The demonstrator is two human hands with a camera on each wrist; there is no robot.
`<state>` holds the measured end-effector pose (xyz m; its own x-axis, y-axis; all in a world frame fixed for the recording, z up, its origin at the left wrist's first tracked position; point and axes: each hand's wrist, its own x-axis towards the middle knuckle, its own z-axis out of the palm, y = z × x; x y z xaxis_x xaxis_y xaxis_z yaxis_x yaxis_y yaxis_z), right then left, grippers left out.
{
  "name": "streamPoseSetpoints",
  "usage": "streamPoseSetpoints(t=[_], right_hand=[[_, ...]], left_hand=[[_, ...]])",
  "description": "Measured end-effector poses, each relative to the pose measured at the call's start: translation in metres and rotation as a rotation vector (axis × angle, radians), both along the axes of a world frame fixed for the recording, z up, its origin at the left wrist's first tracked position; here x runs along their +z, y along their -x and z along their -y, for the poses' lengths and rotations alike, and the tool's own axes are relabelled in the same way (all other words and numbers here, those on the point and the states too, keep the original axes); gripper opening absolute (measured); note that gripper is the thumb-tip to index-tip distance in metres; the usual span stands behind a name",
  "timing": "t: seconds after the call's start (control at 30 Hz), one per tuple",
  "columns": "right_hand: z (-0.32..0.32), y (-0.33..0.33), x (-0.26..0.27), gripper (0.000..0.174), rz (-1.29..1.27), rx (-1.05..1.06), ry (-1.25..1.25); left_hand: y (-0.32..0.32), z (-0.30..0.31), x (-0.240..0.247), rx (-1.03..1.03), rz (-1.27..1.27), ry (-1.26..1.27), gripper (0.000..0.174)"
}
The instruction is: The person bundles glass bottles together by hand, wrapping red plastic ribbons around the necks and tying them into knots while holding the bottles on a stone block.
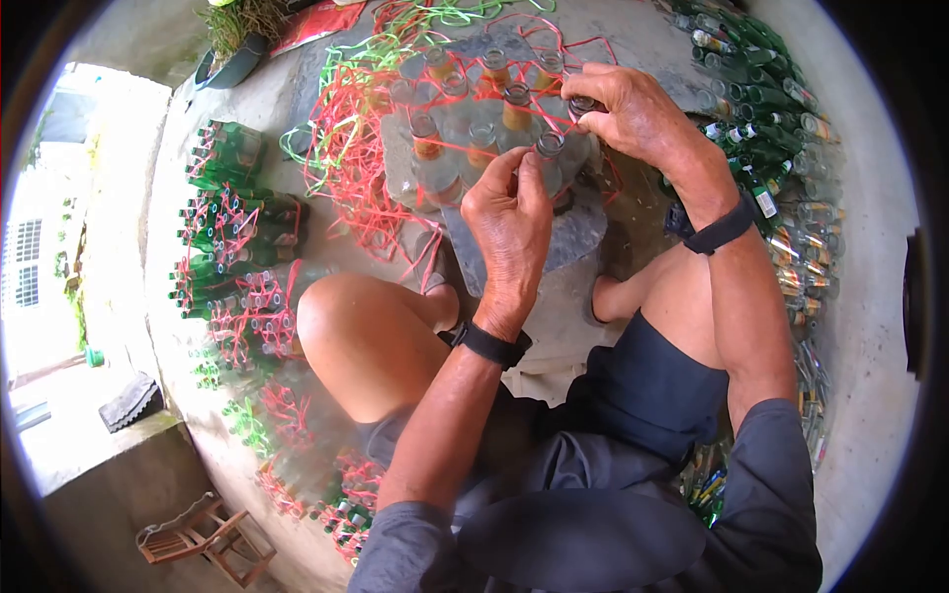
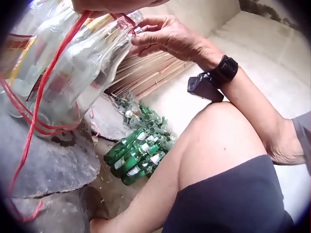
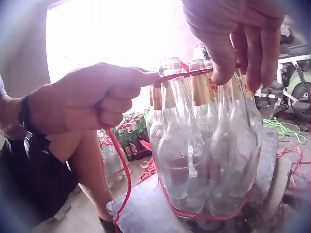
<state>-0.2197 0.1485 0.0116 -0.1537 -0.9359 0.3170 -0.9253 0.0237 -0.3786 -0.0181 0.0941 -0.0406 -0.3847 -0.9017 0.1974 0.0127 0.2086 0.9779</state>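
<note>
A cluster of clear glass bottles (image 3: 187,141) stands upright on a grey stone slab (image 1: 568,242). Red plastic twine (image 3: 182,75) circles the bottles low down and also runs among their necks. My left hand (image 1: 509,212) pinches the twine between thumb and curled fingers beside a near bottle's mouth, and a loose end hangs below the fist in the right wrist view. With thumb and fingers around its neck, my right hand (image 1: 638,114) grips a bottle (image 1: 583,103) at the cluster's right corner. The twine stretches between the two hands.
Tangled red twine (image 1: 361,168) and green twine (image 1: 425,25) lie left of and behind the slab. Tied green bottle bundles (image 1: 237,222) line the left side. Loose bottles (image 1: 761,109) are piled along the right wall. A wooden chair (image 1: 208,539) stands at lower left.
</note>
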Motion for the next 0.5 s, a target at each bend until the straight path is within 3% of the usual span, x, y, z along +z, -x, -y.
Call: streamPoseSetpoints(t=[0.5], right_hand=[[0.003, 0.005, -0.004, 0.030, 0.056, -0.029, -0.023]], left_hand=[[-0.017, 0.000, -0.005, -0.034, -0.066, -0.254, 0.020]])
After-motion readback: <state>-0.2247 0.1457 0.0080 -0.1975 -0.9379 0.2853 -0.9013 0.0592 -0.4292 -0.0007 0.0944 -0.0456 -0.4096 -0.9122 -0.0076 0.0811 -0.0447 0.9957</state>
